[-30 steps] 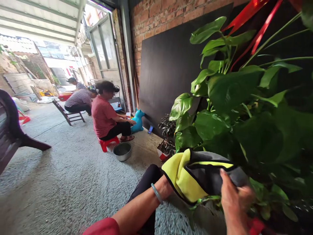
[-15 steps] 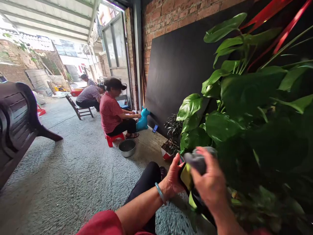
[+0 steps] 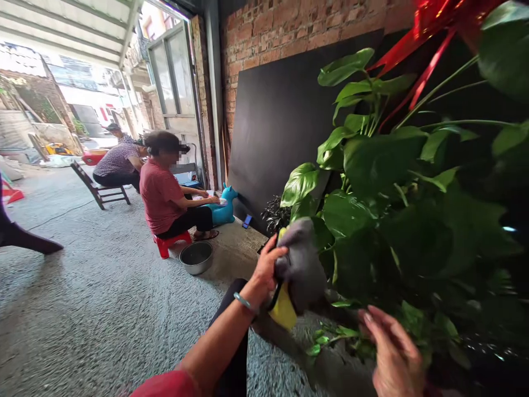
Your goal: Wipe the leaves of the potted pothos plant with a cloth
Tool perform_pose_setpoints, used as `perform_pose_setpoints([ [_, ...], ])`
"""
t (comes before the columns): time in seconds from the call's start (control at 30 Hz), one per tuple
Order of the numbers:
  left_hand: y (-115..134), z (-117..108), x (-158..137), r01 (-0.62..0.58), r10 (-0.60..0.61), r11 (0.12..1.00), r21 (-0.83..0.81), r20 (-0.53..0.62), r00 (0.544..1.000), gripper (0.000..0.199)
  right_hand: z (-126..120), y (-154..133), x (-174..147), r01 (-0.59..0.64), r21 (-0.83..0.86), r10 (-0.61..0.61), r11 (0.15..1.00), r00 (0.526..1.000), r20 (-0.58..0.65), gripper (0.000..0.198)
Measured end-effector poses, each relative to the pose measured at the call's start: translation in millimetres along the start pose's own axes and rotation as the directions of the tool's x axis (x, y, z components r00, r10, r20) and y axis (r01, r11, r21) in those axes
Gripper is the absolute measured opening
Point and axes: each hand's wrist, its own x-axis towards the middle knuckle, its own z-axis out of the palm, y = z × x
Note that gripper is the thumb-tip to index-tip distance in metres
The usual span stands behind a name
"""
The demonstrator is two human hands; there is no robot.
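My left hand (image 3: 266,270), with a pale green bangle at its wrist, is closed around a grey cloth (image 3: 306,264) and a yellow-and-black piece (image 3: 284,309) that lies against it. What the yellow-and-black piece is I cannot make out. Lower right, apart from the cloth, is my right hand (image 3: 392,347), fingers extended and slightly bent, with nothing visible in them. It is close to the low leaves of a large potted plant (image 3: 372,165).
A person in a red shirt (image 3: 159,193) sits on a red stool (image 3: 171,242) beside a metal basin (image 3: 196,258) and a blue toy animal (image 3: 225,209). Two more people sit farther back near a wooden chair (image 3: 99,187). A black board (image 3: 285,121) leans against the brick wall.
My right hand has come off the grey cloth and moved down to the right. The cloth now hangs from my left hand. The view has turned right.
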Motion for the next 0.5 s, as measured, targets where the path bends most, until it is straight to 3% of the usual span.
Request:
perform_pose_setpoints([
  [0.03, 13.6, 12.7, 9.8, -0.183, 0.183, 0.982, 0.052, 0.002, 0.983, 0.066, -8.3, 7.1, 5.1, -0.067, 0.035, 0.068, 0.997, 0.997, -0.026, 0.054],
  [0.1, 32.0, 39.7, 32.6, -0.547, 0.540, 0.807, 0.223, 0.100, 0.836, 0.066, -15.5, 21.9, 14.7, -0.172, 0.080, 0.171, 0.982, 0.985, 0.021, 0.057],
  [0.13, 34.6, 51.5, 44.6, -0.655, 0.632, 0.685, 0.318, 0.188, 0.752, 0.066, -14.0, 29.3, 19.5, -0.227, 0.110, 0.222, 0.968, 0.973, 0.060, 0.058],
  [0.17, 32.1, 60.4, 56.0, -0.703, 0.644, 0.577, 0.416, 0.297, 0.705, 0.066, -9.7, 36.6, 24.4, -0.293, 0.148, 0.280, 0.945, 0.955, 0.100, 0.060],
  [0.2, 25.0, 65.3, 65.9, -0.703, 0.580, 0.492, 0.514, 0.409, 0.705, 0.066, -3.2, 43.5, 29.4, -0.364, 0.190, 0.345, 0.912, 0.930, 0.127, 0.061],
  [0.23, 14.1, 65.3, 73.5, -0.669, 0.462, 0.431, 0.606, 0.489, 0.740, 0.066, 4.1, 50.2, 34.3, -0.435, 0.228, 0.413, 0.871, 0.900, 0.140, 0.060],
  [0.3, -13.9, 50.5, 79.7, -0.571, 0.202, 0.366, 0.735, 0.537, 0.819, 0.064, 16.9, 61.9, 43.5, -0.550, 0.283, 0.529, 0.785, 0.834, 0.154, 0.047],
  [0.37, -40.6, 20.5, 75.0, -0.537, 0.076, 0.356, 0.765, 0.549, 0.832, 0.064, 21.9, 71.4, 51.0, -0.622, 0.307, 0.591, 0.721, 0.782, 0.198, 0.033],
  [0.43, -56.8, -13.7, 64.3, -0.512, -0.153, 0.343, 0.788, 0.585, 0.797, 0.063, 18.6, 78.9, 56.7, -0.651, 0.338, 0.612, 0.679, 0.757, 0.228, 0.026],
  [0.5, -57.2, -40.4, 52.4, -0.520, -0.352, 0.354, 0.778, 0.626, 0.696, 0.061, 11.3, 84.5, 61.7, -0.654, 0.370, 0.605, 0.659, 0.754, 0.256, 0.022],
])
